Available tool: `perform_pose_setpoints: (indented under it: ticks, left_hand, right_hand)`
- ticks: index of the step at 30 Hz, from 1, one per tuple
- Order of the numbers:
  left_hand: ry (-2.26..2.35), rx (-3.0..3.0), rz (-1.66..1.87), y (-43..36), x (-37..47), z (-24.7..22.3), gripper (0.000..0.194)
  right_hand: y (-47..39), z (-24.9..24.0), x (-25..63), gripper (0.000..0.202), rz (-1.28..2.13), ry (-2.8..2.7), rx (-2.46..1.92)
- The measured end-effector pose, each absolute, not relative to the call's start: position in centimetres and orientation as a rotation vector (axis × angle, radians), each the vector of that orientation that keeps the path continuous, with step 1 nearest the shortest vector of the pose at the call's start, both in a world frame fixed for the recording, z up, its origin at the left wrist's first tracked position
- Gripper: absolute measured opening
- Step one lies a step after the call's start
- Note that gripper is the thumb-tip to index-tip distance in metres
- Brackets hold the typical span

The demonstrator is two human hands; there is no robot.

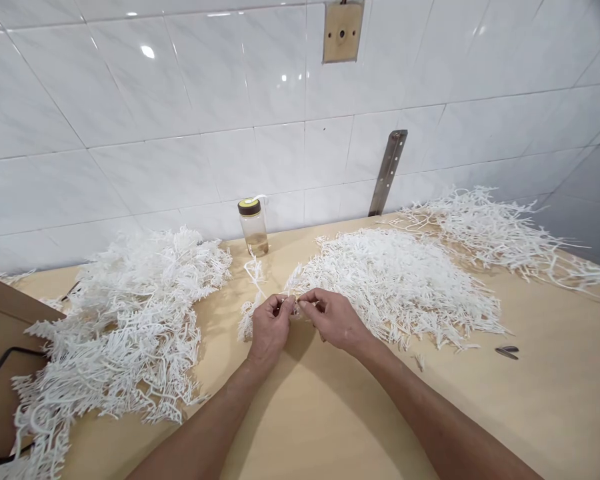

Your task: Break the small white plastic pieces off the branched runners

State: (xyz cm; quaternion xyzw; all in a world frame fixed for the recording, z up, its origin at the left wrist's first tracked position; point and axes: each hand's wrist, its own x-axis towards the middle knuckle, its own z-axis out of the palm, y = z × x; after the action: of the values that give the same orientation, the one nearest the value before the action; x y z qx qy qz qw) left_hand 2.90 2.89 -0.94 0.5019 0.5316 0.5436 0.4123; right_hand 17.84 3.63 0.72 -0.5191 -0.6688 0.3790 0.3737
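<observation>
My left hand [271, 327] is closed in a pinch on a white branched strand [293, 279], which rises from between the fingers. Close beside it, my right hand [334, 319] also pinches, its fingertips nearly touching the left thumb; what they hold is too small to make out. Behind the left hand lies a small bunch of white strands [247, 319]. A wide pile of white strands [395, 283] spreads just right of the hands, and a taller, tangled pile [145, 327] covers the left of the table.
A bottle with a dark and yellow lid [254, 228] stands near the tiled wall. Longer strands [495, 233] lie at the back right. Small metal snips [507, 352] rest on the wooden table [545, 407]. A metal bracket [389, 173] leans on the wall; a brown box [10, 327] is at left.
</observation>
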Motion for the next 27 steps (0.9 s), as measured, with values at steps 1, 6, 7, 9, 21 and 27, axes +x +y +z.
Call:
perform_pose_setpoints:
  ticks: [1, 6, 7, 9, 21, 27]
  left_hand:
    - [1.340, 1.259, 1.365, 2.9, 2.9, -0.9, 0.031]
    - [1.334, 1.270, 1.359, 2.9, 3.0, -0.9, 0.029]
    - [1.334, 1.274, 1.358, 2.9, 3.0, -0.9, 0.029]
    - [1.334, 1.280, 1.357, 2.9, 3.0, -0.9, 0.028]
    - [1.392, 1.428, 1.396, 2.8, 3.2, -1.4, 0.022]
    - [1.434, 1.436, 1.368, 3.0, 3.1, -1.5, 0.021]
  right_hand:
    - [3.4, 0.8, 17.6, 0.023, 1.061, -1.694, -1.318]
    - [3.2, 1.1, 17.4, 0.024, 1.212, -1.613, -1.298]
    - [3.2, 1.1, 17.4, 0.024, 1.211, -1.605, -1.302]
    - [3.2, 1.0, 17.4, 0.023, 1.202, -1.596, -1.313]
    - [3.2, 0.2, 17.1, 0.021, 0.777, -1.813, -1.417]
    - [2.9, 0.4, 16.9, 0.016, 0.662, -1.888, -1.365]
